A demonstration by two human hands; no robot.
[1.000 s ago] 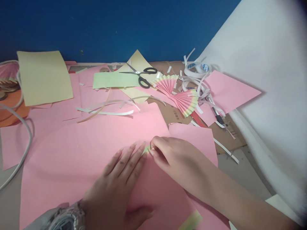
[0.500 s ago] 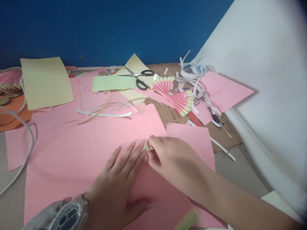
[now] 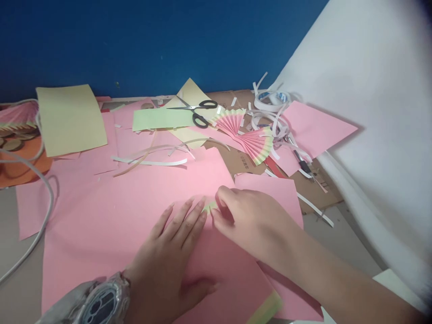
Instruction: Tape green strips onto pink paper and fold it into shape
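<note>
My left hand [image 3: 175, 243] lies flat with its fingers spread on pink paper [image 3: 111, 216]. Beside its index fingertip shows a small green and yellow paper edge [image 3: 210, 207]. My right hand [image 3: 249, 213] is curled at the right of that edge, thumb and index finger bent around it in a pinch; the exact contact is partly hidden. A similar green and yellow band [image 3: 266, 308] borders the pink paper at the lower right. Farther back rests a pleated pink paper fan [image 3: 248, 137] with green and yellow edges.
Black-handled scissors [image 3: 202, 112] lie on a green paper strip [image 3: 158, 118]. White tape rolls and curled strips [image 3: 272, 101], a black pen [image 3: 302, 162] and a pink sheet [image 3: 317, 128] are at back right. A yellow sheet [image 3: 72, 121] and white cable [image 3: 50, 198] are at left.
My right hand has shifted slightly right, and more of the green edge shows between the hands. My left hand stays flat. The whole view has moved a little.
</note>
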